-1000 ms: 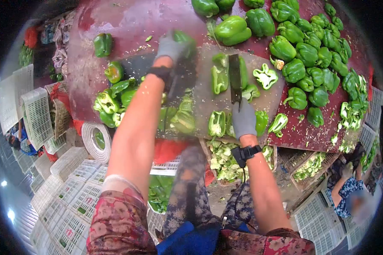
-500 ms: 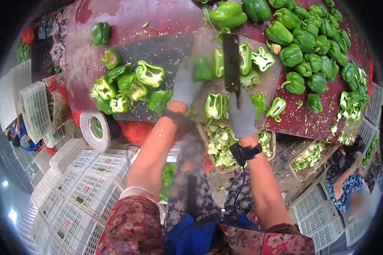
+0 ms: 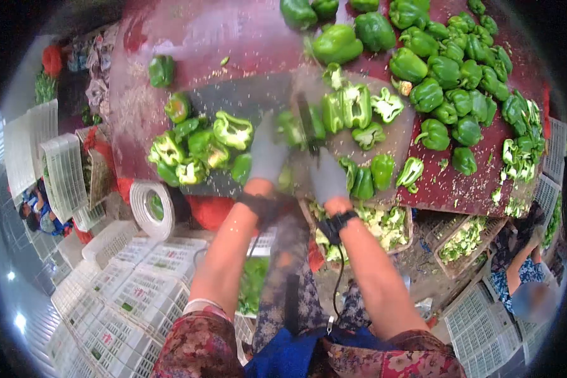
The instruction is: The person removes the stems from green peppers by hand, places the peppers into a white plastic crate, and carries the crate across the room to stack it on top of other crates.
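Note:
My right hand [image 3: 328, 177], in a grey glove, is wrapped round the handle of a cleaver [image 3: 305, 123]. Its dark blade, blurred by motion, stands edge-on over the cutting surface, right beside a green bell pepper [image 3: 288, 128]. My left hand [image 3: 268, 150], also gloved and partly smeared, grips that pepper from its left side. Cut peppers [image 3: 200, 143] lie in a group left of my left hand. Right of the blade are opened pepper halves [image 3: 357, 106], with more pieces [image 3: 382, 171] near my right hand.
Whole bell peppers [image 3: 444, 72] are heaped across the right of the red table [image 3: 227, 25]. Crates of pepper scraps [image 3: 411, 234] stand below its front edge. White plastic crates [image 3: 138, 293] are stacked at lower left. A person [image 3: 516, 277] sits at far right.
The cleaver has moved left and down, from beside the opened halves to the pepper at my left hand. My right hand has shifted left with it. The whole view has shifted slightly.

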Demonstrator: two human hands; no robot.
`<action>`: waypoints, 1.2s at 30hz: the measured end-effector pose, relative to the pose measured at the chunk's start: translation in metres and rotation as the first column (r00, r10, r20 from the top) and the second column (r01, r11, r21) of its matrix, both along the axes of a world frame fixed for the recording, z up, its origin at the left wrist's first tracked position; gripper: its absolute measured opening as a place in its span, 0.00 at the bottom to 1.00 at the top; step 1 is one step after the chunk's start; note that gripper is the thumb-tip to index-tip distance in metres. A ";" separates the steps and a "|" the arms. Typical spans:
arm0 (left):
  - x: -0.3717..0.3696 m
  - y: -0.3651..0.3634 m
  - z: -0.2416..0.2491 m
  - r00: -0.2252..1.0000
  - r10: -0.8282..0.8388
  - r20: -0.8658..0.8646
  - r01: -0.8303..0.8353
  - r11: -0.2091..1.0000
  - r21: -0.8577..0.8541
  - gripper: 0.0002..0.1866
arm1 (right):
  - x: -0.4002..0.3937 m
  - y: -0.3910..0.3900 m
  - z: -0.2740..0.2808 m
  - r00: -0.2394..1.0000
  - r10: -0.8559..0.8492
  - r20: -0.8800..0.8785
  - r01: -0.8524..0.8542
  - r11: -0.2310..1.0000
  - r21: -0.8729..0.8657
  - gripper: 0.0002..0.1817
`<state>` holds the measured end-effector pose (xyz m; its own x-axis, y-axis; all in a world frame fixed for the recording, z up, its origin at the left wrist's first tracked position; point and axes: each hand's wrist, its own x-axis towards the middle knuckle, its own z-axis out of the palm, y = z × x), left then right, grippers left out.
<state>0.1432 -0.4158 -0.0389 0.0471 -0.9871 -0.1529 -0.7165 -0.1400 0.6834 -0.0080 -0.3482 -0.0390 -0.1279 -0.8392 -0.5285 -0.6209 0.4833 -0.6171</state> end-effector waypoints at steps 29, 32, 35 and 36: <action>-0.117 -0.117 0.028 0.592 0.178 -0.786 -0.137 0.983 0.120 0.27 | -0.189 0.150 0.043 0.897 -0.422 0.133 0.430 0.902 -0.039 0.12; -0.084 -0.012 0.051 0.493 0.359 -0.792 -0.277 0.928 0.248 0.27 | -0.198 0.141 0.069 0.980 -0.090 0.176 0.122 0.976 -0.180 0.13; -0.071 0.098 0.079 0.290 0.588 -0.755 -0.399 0.791 0.463 0.26 | -0.203 0.149 0.048 0.913 0.319 0.254 -0.309 0.948 -0.081 0.14; -0.065 0.129 0.068 0.257 0.647 -0.718 -0.440 0.740 0.509 0.26 | -0.201 0.147 0.042 0.874 0.405 0.270 -0.403 0.913 -0.065 0.14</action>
